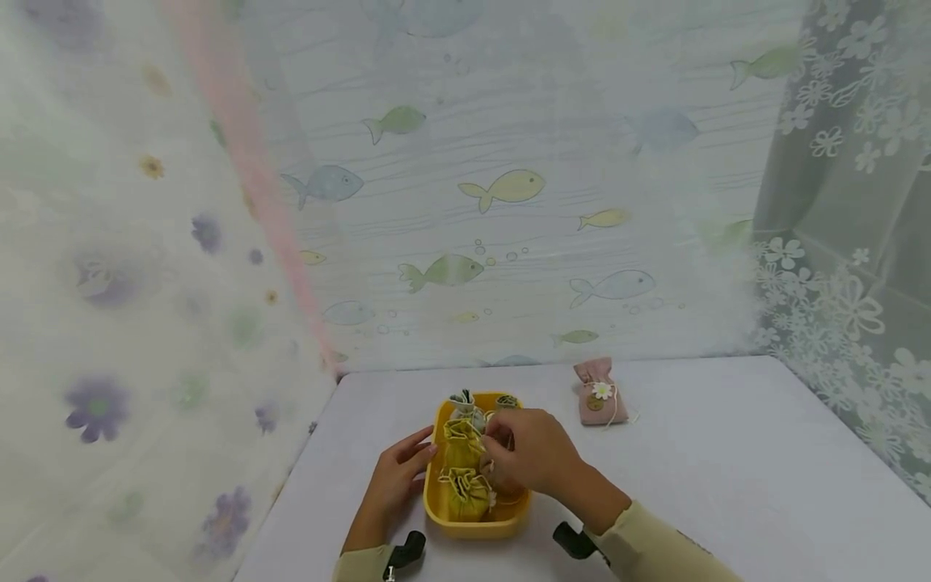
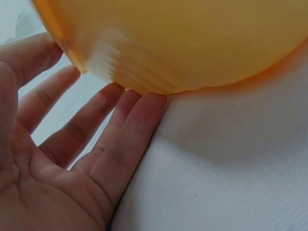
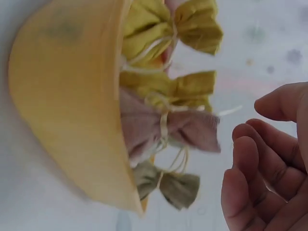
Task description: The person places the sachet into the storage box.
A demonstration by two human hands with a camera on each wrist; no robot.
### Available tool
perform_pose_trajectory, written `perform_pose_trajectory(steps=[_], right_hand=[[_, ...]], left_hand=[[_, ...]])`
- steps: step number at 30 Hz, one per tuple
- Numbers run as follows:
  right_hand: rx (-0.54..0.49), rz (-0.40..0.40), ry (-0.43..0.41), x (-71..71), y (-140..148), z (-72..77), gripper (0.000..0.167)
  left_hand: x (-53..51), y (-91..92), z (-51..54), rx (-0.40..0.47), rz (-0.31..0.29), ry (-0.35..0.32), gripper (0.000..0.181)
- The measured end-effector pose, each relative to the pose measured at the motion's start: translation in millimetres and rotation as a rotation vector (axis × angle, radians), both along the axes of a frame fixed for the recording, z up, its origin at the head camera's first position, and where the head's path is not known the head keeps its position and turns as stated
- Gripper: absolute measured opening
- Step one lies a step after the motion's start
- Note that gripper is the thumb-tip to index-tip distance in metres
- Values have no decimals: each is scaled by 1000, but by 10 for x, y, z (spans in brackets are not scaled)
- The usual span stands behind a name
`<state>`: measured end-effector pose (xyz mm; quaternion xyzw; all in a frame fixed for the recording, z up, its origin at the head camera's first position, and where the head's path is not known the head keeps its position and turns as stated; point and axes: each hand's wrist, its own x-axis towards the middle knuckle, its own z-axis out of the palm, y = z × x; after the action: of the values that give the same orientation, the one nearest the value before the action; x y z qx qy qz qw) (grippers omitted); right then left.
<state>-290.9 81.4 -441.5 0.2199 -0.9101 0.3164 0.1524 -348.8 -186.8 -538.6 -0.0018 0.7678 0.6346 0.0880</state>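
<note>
A yellow plastic bin [image 1: 476,529] stands on the white table with several small drawstring pouches in it. My left hand [image 1: 398,481] touches its left side, straight fingertips [image 2: 149,108] against the outer wall. Above the bin's right half hovers my right hand [image 1: 538,453]. In the right wrist view its thumb and loosely bent fingers are apart, close to a mauve pouch [image 3: 192,127] and a loose white cord end, and nothing shows between them. Two mustard-yellow pouches [image 1: 469,497] sit along the left; a pale grey pouch [image 1: 463,400] and an olive pouch [image 3: 180,190] are toward the back.
A pink pouch [image 1: 602,404] with a white flower and a cord lies on the table [image 1: 691,461], behind and right of the bin. Curtains with fish [image 1: 502,186] and flowers hang behind and to the left. A lace-patterned sheer curtain [image 1: 844,299] is at right.
</note>
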Motion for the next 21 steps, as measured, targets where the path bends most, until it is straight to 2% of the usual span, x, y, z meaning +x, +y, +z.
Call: perform_pose_trajectory(steps=[8, 21], right_hand=[[-14, -129, 46, -153, 228, -22, 5], [51, -242, -33, -448, 608, -180, 10]], left_hand=[[1, 2, -9, -8, 1, 2, 72], [30, 8, 19, -9, 13, -11, 69]])
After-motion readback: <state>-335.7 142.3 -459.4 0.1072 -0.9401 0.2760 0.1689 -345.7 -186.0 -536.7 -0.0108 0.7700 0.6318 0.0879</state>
